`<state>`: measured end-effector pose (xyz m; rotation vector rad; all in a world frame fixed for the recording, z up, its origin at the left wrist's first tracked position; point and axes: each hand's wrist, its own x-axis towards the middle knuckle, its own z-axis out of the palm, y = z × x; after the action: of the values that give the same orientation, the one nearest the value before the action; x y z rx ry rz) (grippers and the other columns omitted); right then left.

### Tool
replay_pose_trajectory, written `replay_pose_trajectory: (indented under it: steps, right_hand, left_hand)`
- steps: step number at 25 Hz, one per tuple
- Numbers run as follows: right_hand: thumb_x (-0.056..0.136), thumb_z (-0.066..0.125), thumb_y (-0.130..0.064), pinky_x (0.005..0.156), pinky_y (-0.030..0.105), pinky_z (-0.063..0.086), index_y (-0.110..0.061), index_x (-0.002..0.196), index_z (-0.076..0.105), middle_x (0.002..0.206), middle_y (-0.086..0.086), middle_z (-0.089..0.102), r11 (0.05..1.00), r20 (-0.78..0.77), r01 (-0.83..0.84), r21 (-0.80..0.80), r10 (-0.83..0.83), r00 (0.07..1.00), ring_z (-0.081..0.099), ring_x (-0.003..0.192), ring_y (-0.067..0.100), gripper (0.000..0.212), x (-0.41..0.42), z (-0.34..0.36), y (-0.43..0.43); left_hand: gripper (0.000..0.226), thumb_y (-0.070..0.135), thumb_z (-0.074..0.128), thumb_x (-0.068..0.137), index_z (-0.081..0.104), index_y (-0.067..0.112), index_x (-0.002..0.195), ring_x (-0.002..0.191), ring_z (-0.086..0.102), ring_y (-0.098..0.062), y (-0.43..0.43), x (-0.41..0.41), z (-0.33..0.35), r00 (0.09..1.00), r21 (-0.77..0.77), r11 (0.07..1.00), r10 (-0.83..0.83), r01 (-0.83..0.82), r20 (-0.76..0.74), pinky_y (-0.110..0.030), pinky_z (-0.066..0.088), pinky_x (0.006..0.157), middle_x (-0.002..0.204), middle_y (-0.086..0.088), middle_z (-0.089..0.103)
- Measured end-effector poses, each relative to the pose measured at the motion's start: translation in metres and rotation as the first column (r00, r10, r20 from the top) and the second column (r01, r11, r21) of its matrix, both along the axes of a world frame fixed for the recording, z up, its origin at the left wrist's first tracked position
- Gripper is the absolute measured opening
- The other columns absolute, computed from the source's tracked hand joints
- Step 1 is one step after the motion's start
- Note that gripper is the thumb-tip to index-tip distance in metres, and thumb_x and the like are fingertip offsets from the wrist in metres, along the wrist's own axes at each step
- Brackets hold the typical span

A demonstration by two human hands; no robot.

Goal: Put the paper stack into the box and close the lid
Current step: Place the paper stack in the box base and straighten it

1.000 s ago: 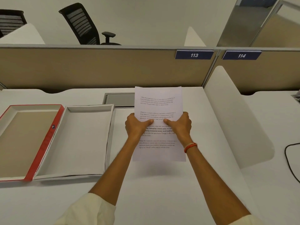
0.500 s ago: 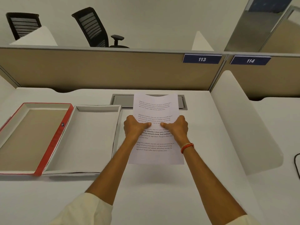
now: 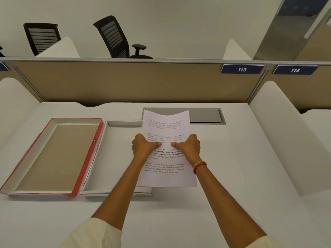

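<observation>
I hold a white paper stack (image 3: pixel 166 129) with printed text in both hands, lifted above the desk. My left hand (image 3: pixel 144 146) grips its left edge and my right hand (image 3: pixel 188 146) its right edge, thumbs on top. The stack's left part overlaps the right side of the open white box (image 3: pixel 114 158), which lies flat on the desk. Its red-edged lid (image 3: pixel 53 154) lies open to the left, hinged to the box, with the brown inside up. My left forearm hides the box's near right corner.
A grey cable hatch (image 3: pixel 206 115) is set into the white desk (image 3: pixel 232 167) behind the paper. A beige partition (image 3: pixel 125 81) with signs 113 and 114 closes the back. White side dividers stand left and right. Two black chairs stand beyond the partition.
My hands have carried the paper stack to the left, from beside the box to partly over its right side. The view has also shifted left.
</observation>
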<state>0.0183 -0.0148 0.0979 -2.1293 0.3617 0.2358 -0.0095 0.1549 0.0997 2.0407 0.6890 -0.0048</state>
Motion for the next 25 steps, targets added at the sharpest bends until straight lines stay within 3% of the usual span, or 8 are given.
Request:
replay_pose_trajectory:
  steps: [8,14,21,25]
  right_hand:
    - [0.071,0.085,-0.033,0.079,0.038,0.061,-0.005,0.114,0.052,0.117,0.012,0.068,0.999,-0.025,-0.052,0.014,0.053,0.998,0.07,0.099,0.031,0.061,-0.011,-0.01,0.101]
    - [0.07,0.085,-0.031,0.081,0.04,0.061,-0.004,0.117,0.053,0.118,0.013,0.068,0.997,-0.031,-0.069,0.018,0.07,0.997,0.069,0.101,0.031,0.063,-0.009,-0.017,0.155]
    - [0.067,0.088,-0.028,0.076,0.032,0.056,-0.002,0.117,0.052,0.118,0.014,0.067,0.998,-0.046,-0.056,0.035,0.058,0.997,0.068,0.104,0.029,0.067,-0.008,-0.031,0.178]
    - [0.069,0.087,-0.027,0.082,0.033,0.056,-0.003,0.118,0.052,0.12,0.015,0.064,0.996,-0.065,-0.085,0.016,0.086,0.994,0.065,0.108,0.03,0.065,-0.004,-0.042,0.182]
  left_hand:
    - [0.042,0.024,0.089,0.067,0.06,0.012,0.094,0.085,0.07,-0.028,0.1,-0.014,-0.006,0.998,-0.012,0.999,0.05,-0.051,-0.034,-0.023,0.048,0.052,0.111,-0.015,0.072]
    - [0.047,0.018,0.089,0.066,0.066,0.004,0.105,0.091,0.072,-0.033,0.155,-0.018,-0.012,0.997,-0.071,0.996,0.057,-0.06,-0.045,-0.038,0.06,0.071,0.111,-0.016,0.073]
    - [0.053,0.007,0.09,0.064,0.067,-0.002,0.11,0.096,0.071,-0.035,0.184,-0.014,-0.025,0.999,-0.145,0.989,0.004,-0.011,-0.052,-0.049,0.06,0.083,0.114,-0.019,0.071]
    - [0.05,0.001,0.088,0.063,0.069,-0.003,0.109,0.097,0.071,-0.036,0.191,-0.011,-0.036,0.999,-0.198,0.98,-0.018,0.011,-0.035,-0.051,0.059,0.084,0.115,-0.021,0.071]
